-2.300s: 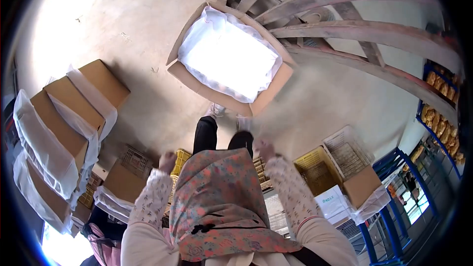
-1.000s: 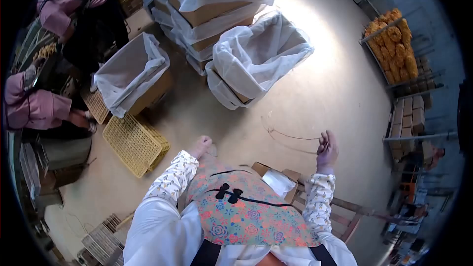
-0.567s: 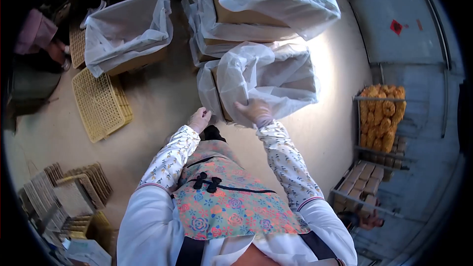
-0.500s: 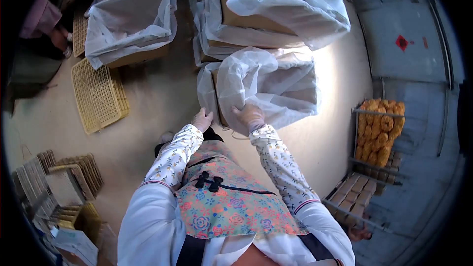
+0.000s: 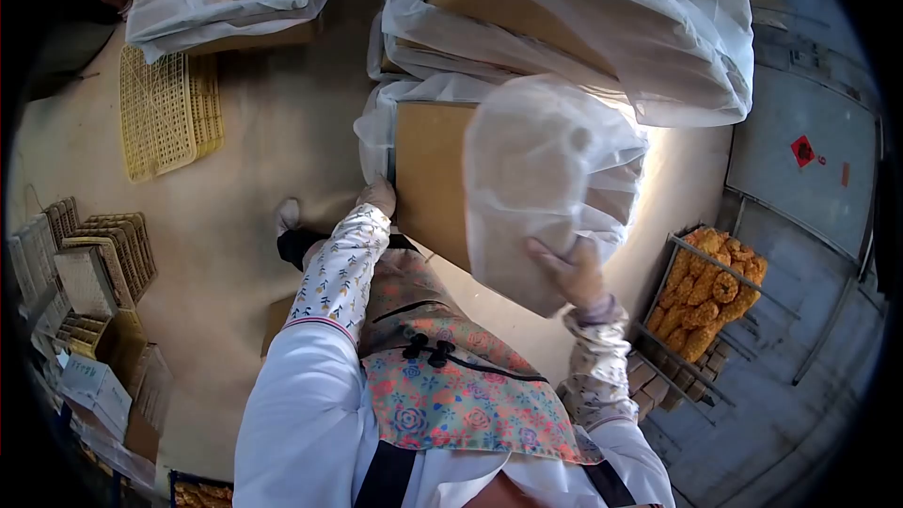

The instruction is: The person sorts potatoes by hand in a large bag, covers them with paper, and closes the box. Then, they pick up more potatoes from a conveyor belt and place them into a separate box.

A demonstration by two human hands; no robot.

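Note:
A cardboard box (image 5: 428, 165) with a white translucent plastic liner (image 5: 527, 160) stands in front of me, one brown flap uncovered. My right hand (image 5: 576, 273) is closed on the liner's near right part, its thumb on top and the other fingers partly hidden. At the box's near left corner, my left hand (image 5: 378, 196) is closed round the edge, where liner and cardboard meet. Its fingertips are mostly out of sight. Both arms wear patterned sleeve covers.
More lined boxes (image 5: 527, 19) are stacked behind. Another lined box (image 5: 235, 9) stands at the far left, near yellow plastic baskets (image 5: 169, 113). To the right, a metal rack (image 5: 715, 273) holds brown fried-looking food (image 5: 710, 296). Crates (image 5: 108, 254) and a white carton (image 5: 97, 393) stand at left.
My right hand has moved right and toward me, drawing the liner across and baring the brown cardboard flap. My left hand remains at the box's left corner. The view has shifted.

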